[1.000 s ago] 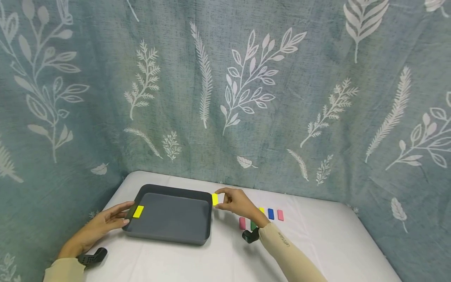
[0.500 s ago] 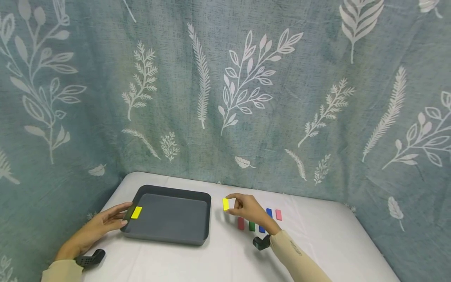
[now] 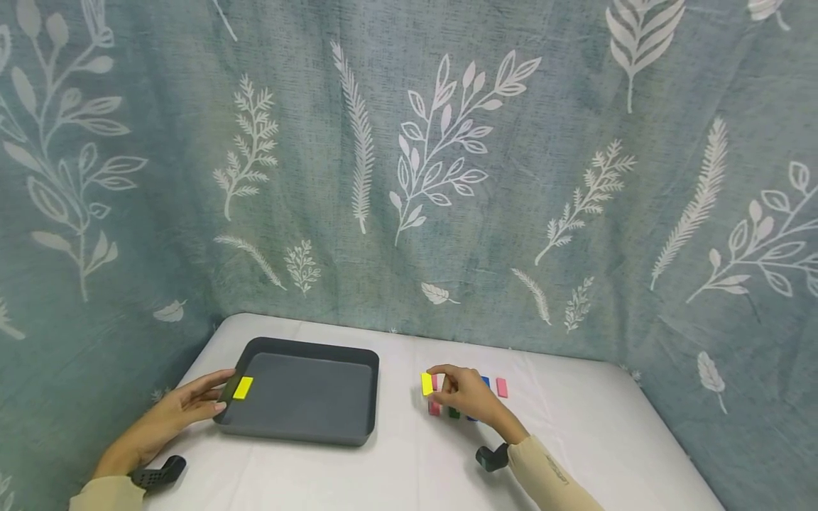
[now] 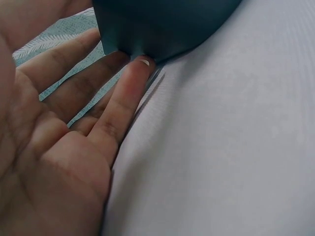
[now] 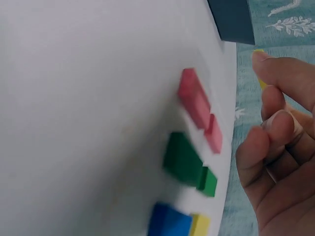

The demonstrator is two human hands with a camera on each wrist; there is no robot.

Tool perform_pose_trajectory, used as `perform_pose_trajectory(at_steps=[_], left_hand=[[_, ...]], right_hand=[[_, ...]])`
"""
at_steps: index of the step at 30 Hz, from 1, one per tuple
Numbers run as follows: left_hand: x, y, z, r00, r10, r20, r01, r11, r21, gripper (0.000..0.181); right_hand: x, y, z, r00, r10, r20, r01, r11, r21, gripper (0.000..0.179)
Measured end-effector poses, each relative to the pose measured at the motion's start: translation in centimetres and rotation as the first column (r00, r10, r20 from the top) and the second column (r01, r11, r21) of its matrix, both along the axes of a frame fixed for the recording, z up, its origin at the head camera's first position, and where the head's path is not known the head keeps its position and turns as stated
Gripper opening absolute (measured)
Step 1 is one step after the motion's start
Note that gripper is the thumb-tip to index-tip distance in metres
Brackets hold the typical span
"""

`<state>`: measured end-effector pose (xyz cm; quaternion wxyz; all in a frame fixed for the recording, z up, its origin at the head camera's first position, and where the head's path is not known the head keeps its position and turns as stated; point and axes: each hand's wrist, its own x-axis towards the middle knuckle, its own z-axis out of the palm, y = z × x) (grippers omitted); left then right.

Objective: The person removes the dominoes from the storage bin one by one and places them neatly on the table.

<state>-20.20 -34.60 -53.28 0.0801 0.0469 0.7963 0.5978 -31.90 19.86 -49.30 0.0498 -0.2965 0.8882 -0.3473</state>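
My right hand (image 3: 469, 394) pinches a yellow block (image 3: 427, 384) between thumb and fingertips, above the table just right of the tray. In the right wrist view only a sliver of that yellow block (image 5: 262, 82) shows past the fingers. A shallow dark grey rectangular tray (image 3: 307, 433) lies on the left half of the table. Inside it, against the left wall, is another yellow block (image 3: 243, 387). My left hand (image 3: 169, 419) touches the tray's left side with fingers extended; in the left wrist view, fingertips rest at the tray's outer wall (image 4: 162, 29).
Beneath and behind my right hand lie pink, green and blue blocks, partly hidden. The right wrist view shows pink (image 5: 194, 98), green (image 5: 182, 160), blue (image 5: 167, 221) and yellow (image 5: 199, 225) ones. One pink block (image 3: 502, 387) lies farthest right. A leaf-patterned curtain (image 3: 383, 177) surrounds the white table.
My right hand has carried the yellow block rightward and slightly toward me, from the tray's right rim to over the loose blocks. My left hand stays at the tray.
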Motion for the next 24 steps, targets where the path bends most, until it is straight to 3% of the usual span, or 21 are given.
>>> perform_pose_trajectory(at_steps=[14,24], left_hand=[[0.2,-0.1,0.2,1.0,0.003,-0.019,-0.003,1.0,-0.026,0.072],[0.0,0.2,0.1,1.0,0.013,0.027,-0.012,1.0,-0.027,0.075]], right_hand=[[1.8,3.8,-1.2,0.995,-0.094,0.023,0.094,0.995,0.02,0.044],[2.5,6.4,-2.3,0.984,-0.175,0.028,0.173,0.983,0.062,0.046]])
